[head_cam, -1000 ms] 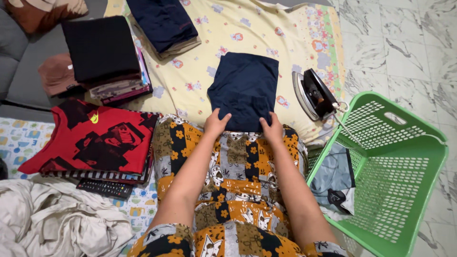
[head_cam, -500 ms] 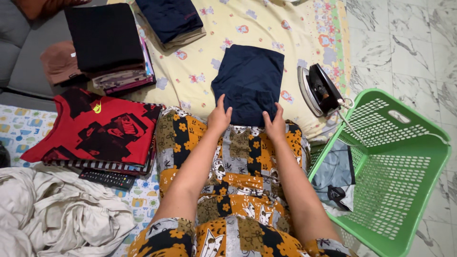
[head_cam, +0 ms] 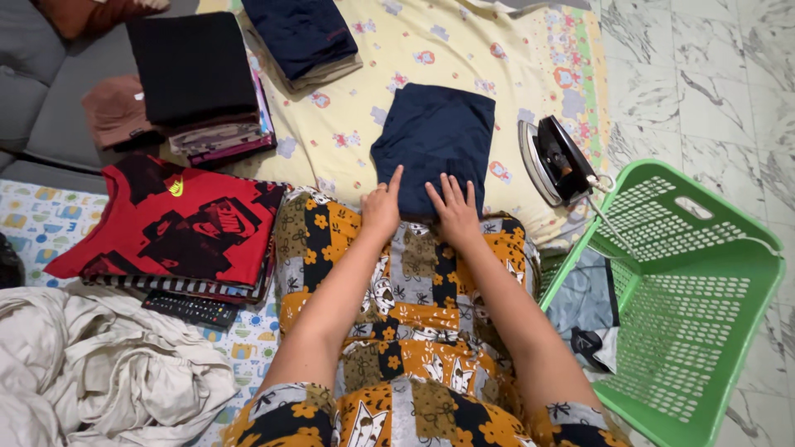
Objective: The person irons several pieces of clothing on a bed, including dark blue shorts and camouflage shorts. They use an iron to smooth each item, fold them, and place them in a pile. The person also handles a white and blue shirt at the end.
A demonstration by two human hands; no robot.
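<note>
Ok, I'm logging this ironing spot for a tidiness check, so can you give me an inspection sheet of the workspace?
Surface: yellow patterned sheet spread on the floor.
Job's things: folded navy garment lying flat.
Clutter: folded clothes stacks, red shirt, remote control, crumpled beige cloth.
Hands: left hand and right hand rest open on the garment's near edge.
Cables: cord runs from the upended iron.
Surroundings: green laundry basket, marble floor.
</note>
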